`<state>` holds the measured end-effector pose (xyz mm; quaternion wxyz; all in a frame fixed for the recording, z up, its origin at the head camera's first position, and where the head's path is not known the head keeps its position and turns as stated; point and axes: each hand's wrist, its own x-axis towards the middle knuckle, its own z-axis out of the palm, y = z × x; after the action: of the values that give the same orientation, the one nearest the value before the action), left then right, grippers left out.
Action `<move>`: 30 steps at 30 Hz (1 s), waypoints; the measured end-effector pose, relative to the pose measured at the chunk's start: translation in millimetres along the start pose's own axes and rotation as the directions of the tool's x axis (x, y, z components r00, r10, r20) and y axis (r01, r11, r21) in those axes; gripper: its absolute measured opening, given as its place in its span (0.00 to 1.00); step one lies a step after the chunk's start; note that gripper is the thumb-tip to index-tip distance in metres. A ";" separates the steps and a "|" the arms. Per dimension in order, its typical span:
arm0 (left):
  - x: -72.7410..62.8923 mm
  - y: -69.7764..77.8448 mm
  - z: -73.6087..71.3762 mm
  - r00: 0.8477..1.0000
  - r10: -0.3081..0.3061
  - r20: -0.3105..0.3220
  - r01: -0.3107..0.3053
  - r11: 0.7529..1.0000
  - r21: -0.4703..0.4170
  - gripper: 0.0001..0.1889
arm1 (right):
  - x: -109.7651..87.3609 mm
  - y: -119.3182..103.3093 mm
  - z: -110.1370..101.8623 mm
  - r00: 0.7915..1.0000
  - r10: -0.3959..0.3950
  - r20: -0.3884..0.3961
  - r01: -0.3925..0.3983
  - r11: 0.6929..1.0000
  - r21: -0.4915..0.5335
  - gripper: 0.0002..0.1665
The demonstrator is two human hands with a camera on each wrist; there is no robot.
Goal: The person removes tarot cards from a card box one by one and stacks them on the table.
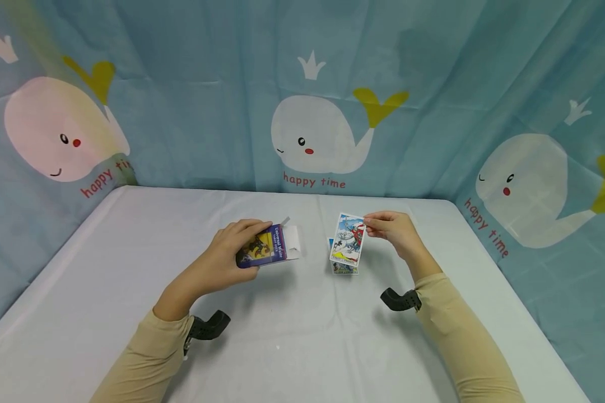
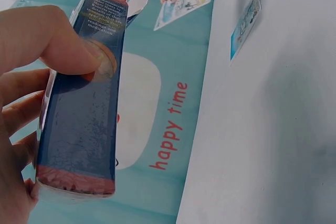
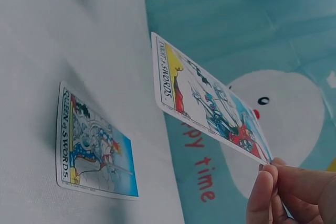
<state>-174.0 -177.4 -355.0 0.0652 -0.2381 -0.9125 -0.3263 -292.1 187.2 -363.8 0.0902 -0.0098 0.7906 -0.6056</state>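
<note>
- Knight of Swords card: held in the air over the Queen of Swords card, partly hiding it in the head view.
- Right hand: pinches the Knight by its upper corner, right of the Queen.
- Left hand: grips a blue tarot box left of the Queen, white flap toward that card.
- White tabletop: beneath the Queen.
- Whale-print curtain: behind the Queen.

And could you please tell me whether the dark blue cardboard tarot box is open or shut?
Open: a white cardboard flap sticks out from the box at the end facing the right hand.
</note>
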 end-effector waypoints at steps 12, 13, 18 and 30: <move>-0.2 1.2 1.0 1.000 -0.005 0.004 0.005 1.000 0.002 0.44 | 15.4 6.2 3.8 0.999 0.037 0.016 -0.035 0.992 -0.122 0.21; -0.1 1.4 0.9 1.000 -0.006 0.004 0.005 1.000 0.003 0.44 | 16.8 6.7 4.0 0.999 0.040 0.019 -0.038 0.991 -0.127 0.21; 0.7 1.5 1.2 1.000 -0.007 0.009 0.007 1.000 0.005 0.43 | 21.8 9.9 4.4 0.997 0.065 0.042 -0.059 0.989 -0.138 0.21; 1.2 0.0 3.7 1.000 -0.008 0.017 0.008 1.000 0.004 0.43 | 32.1 20.1 6.9 0.990 0.119 0.077 -0.106 0.983 -0.152 0.20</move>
<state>-174.9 -174.5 -357.6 0.0564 -0.2373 -0.9145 -0.3228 -320.8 181.9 -389.0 0.1569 0.0024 0.8278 -0.5386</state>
